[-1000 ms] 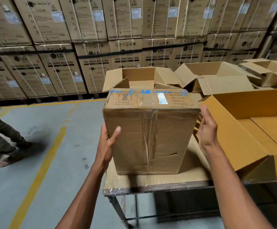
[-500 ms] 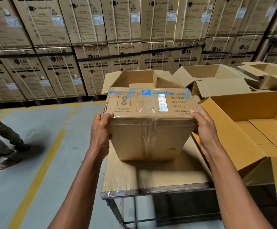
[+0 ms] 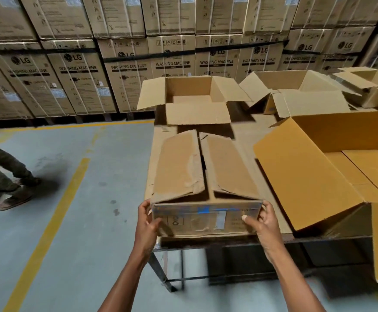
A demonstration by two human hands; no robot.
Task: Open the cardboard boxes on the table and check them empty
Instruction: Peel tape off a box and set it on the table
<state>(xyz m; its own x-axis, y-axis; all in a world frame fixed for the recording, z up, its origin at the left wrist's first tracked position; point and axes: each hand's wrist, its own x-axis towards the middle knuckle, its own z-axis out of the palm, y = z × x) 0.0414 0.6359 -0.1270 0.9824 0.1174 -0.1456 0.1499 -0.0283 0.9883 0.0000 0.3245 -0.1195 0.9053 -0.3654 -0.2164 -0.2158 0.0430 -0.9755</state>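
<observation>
A brown cardboard box [image 3: 206,176] with blue tape and a white label on its near side stands at the table's front edge, its two top flaps folded shut with a dark gap between them. My left hand [image 3: 147,224] grips its near left corner, thumb on the front face. My right hand [image 3: 263,221] grips the near right corner, thumb on the front face too. Behind it an open box [image 3: 194,97] shows a bare bottom. Further open boxes [image 3: 296,93] stand at the back right.
A large yellow-brown open box [image 3: 314,176] lies on its side at the right. The table [image 3: 246,131] is covered with cardboard. Stacked washing-machine cartons [image 3: 125,64] line the back. A person's legs [image 3: 1,172] stand on the grey floor at the left, near a yellow line [image 3: 48,233].
The box has come down and towards me, with its flapped top now facing up. Both hands shifted from its upper corners to its near corners. My view tilted downward.
</observation>
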